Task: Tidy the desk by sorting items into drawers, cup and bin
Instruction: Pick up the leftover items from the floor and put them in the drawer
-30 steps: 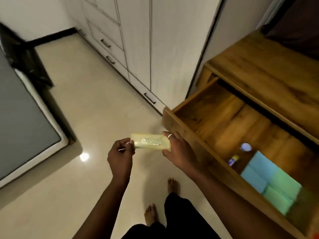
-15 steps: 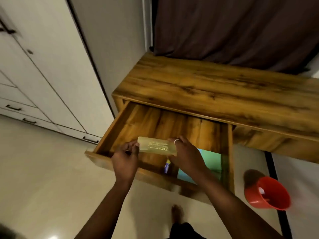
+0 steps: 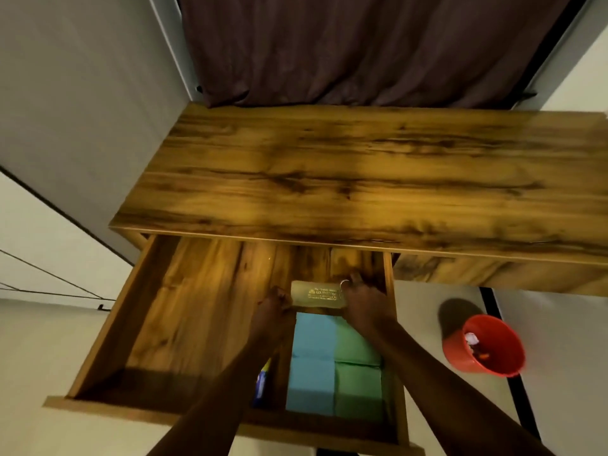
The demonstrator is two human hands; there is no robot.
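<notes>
1. Grip: the left hand (image 3: 273, 302) pinches the left end of the yellow packet (image 3: 317, 294); the right hand (image 3: 360, 302), ringed, grips its right end; neither holds anything else; holding both ends likely keeps the flat packet level for laying down.
2. Location: the packet sits low over the far right floor of the open drawer (image 3: 113, 319); whether it touches the floor cannot be told.
3. At 6 o'clock of the packet, blue pads (image 3: 312, 360) and green pads (image 3: 357, 380) fill the near right; the bare strip beyond them appears the intended slot.
4. At 7 o'clock, a small blue item (image 3: 262, 381), partly hidden by the forearm.
5. Desk top (image 3: 362, 179) at 12 o'clock; red bin (image 3: 455, 352) at 4 o'clock, on the floor, well apart.
</notes>
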